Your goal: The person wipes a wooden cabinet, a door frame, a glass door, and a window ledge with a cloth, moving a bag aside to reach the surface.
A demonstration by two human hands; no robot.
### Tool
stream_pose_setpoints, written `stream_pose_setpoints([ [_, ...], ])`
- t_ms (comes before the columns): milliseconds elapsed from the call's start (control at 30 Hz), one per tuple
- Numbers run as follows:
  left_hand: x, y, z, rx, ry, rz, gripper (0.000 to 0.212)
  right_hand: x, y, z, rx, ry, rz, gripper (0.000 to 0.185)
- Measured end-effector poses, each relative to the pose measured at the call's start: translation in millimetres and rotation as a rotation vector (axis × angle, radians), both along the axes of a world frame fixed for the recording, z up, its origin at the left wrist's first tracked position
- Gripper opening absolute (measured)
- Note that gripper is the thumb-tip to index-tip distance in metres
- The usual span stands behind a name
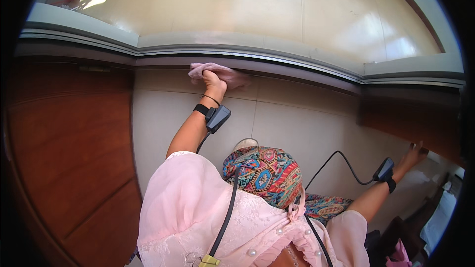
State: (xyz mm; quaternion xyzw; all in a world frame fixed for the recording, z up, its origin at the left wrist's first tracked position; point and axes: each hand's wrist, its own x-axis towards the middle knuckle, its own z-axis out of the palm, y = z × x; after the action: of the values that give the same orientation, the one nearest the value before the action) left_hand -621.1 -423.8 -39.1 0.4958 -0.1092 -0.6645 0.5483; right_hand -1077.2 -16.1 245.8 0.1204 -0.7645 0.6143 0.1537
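Note:
My left hand [214, 80] grips a crumpled pink cloth [222, 71] against the face of a ledge below a grey metal sliding track [237, 52]. Part of the cloth trails to the right of the hand and is blurred. Far to the right, my right hand [412, 157] is at the lower edge of a dark brown wooden panel [412, 118]. Its fingers seem to touch that edge, but their grip is partly hidden and unclear. A grey device on a black strap is worn on each wrist, with a black cable running from it.
A reddish-brown wooden door [70, 137] stands at the left. Beyond the track stretches a glossy cream surface [222, 7] with a brown border. Pale floor tiles [167, 118] lie below me, and a shoe tip [245, 143] shows past my patterned trousers. Pink fabric [400, 254] lies at lower right.

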Motion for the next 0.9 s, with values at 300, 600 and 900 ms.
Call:
stream_pose_setpoints([
  [300, -49.4, 76.3, 88.2, -0.154, -0.351, -1.519, 0.019, 116.7, -92.1, -165.9, 0.180, -0.343, 0.086, 0.051],
  [600, -80.6, 110.7, 135.0, -1.451, -0.640, -1.533, 0.057, 236.8, -167.5, -211.3, -0.709, -1.245, 0.700, 0.036],
  [900, -87.4, 33.6, 113.2, -1.716, -1.260, -0.843, 0.035, 120.0, -191.6, -268.2, -0.954, -1.187, 0.053, 0.030],
])
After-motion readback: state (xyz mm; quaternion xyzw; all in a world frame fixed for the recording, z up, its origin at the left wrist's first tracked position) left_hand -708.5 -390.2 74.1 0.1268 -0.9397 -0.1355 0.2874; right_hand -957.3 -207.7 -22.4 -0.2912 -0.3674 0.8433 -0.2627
